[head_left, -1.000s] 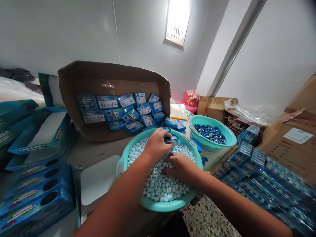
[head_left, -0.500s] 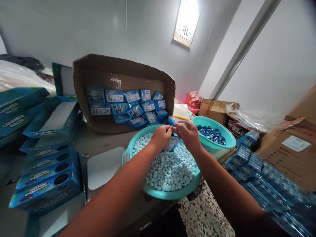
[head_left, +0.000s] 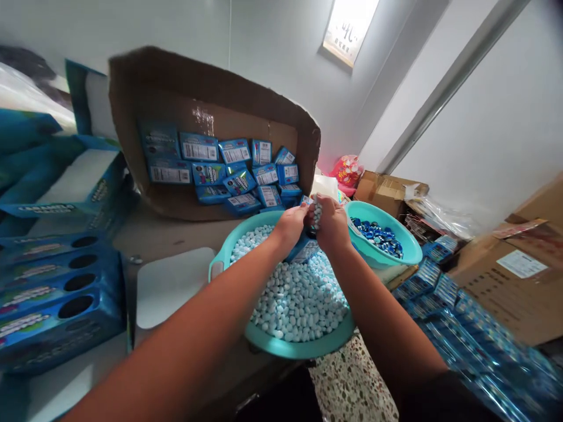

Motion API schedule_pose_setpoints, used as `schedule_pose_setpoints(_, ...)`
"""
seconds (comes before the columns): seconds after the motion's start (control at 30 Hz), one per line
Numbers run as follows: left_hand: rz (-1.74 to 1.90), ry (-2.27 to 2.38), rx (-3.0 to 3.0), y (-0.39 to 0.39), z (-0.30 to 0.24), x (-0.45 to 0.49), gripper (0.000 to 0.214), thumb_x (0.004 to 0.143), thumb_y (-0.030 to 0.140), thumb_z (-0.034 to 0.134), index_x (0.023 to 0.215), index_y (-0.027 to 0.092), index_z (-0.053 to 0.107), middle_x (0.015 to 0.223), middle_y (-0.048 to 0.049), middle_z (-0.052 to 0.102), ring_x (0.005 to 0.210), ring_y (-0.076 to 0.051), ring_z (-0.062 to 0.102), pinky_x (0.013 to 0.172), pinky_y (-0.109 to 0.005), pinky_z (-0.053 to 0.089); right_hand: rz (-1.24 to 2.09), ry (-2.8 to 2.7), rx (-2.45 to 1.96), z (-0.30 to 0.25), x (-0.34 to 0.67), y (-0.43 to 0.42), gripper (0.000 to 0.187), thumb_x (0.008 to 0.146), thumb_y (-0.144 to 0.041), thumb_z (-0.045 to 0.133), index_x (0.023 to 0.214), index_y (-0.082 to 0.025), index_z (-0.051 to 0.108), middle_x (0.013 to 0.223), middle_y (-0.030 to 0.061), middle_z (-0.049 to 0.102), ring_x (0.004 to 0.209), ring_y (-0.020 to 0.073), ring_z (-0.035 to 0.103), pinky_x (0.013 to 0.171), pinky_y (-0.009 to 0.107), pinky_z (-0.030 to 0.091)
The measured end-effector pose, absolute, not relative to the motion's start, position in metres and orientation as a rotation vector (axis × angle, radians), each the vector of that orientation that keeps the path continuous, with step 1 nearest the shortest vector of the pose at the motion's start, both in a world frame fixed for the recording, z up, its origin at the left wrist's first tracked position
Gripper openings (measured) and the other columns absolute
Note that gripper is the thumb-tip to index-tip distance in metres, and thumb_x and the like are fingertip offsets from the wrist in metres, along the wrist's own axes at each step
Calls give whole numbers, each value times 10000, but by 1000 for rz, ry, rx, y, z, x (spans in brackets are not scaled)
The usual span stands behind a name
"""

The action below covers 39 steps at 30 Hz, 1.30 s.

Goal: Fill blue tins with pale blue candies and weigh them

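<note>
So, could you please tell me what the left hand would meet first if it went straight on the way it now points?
The left hand would probably first meet the right hand and the pale pieces it holds, just ahead; whether they already touch is unclear.

Pellets (head_left: 294, 305): wht to v. pale blue. Box (head_left: 304, 252) above them: blue w/ lt. printed panel. Near basin (head_left: 299, 350) turq., grey handle. Far basin (head_left: 412, 252) also turq.; caps (head_left: 380, 237) dk blue + silvery. Carton (head_left: 241, 108) brn. Cloth bag (head_left: 347, 171) red/pink, lt. floral patt. Floor (head_left: 349, 375) cream w/ dk + rusty specks. Wall (head_left: 176, 29) lt. grey.
</note>
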<state>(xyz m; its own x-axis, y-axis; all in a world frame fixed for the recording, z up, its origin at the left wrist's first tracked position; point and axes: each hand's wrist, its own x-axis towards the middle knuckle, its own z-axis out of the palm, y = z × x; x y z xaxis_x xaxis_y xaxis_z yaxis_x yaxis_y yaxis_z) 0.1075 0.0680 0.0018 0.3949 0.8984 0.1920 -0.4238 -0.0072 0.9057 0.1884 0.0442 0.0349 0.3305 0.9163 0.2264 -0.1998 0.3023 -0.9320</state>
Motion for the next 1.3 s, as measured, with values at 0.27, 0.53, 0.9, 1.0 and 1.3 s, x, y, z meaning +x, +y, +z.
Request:
schedule_pose_setpoints(0.27, 1098, 491, 1051, 69, -3, 107, 480, 875, 603, 579, 694, 158, 593, 728, -45, 655, 872, -218, 608, 846, -315, 463, 934, -891, -1052, 35, 189, 44, 152, 687, -322, 616, 695, -191, 538, 573, -53, 498, 497, 95, 459, 509, 228, 451)
schedule_pose_setpoints(0.53, 1088, 424, 1053, 74, -9, 109, 529, 837, 669, 590, 707, 157, 606, 771, -67, 665, 920, -238, 610, 890, -345, 460, 846, -946, -1066, 41, 187, 34, 106, 650, -290, 567, 646, -184, 555, 556, -25, 537, 522, 112, 491, 510, 221, 434)
schedule_pose_setpoints(0.9, 1037, 290, 927, 62, 9, 97, 463, 870, 561, 614, 629, 193, 470, 586, 15, 475, 669, -153, 486, 742, -271, 417, 772, -1058, -995, 34, 183, 30, 76, 656, -264, 599, 629, -193, 600, 579, -43, 542, 537, 118, 482, 517, 222, 436)
schedule_pose_setpoints(1.0, 992, 259, 853, 59, 15, 95, 440, 879, 521, 629, 636, 194, 464, 577, 29, 445, 615, -138, 429, 702, -265, 398, 716, -1087, -990, 32, 183, 31, 82, 661, -256, 614, 617, -188, 625, 580, -40, 552, 550, 118, 496, 517, 216, 426)
schedule_pose_setpoints(1.3, 984, 193, 1022, 61, 13, 93, 486, 836, 612, 634, 667, 174, 510, 632, 8, 473, 650, -138, 442, 660, -266, 375, 649, -1062, -960, 31, 180, 29, 259, 751, -354, 587, 557, -184, 609, 566, -15, 570, 499, 118, 511, 499, 239, 441)
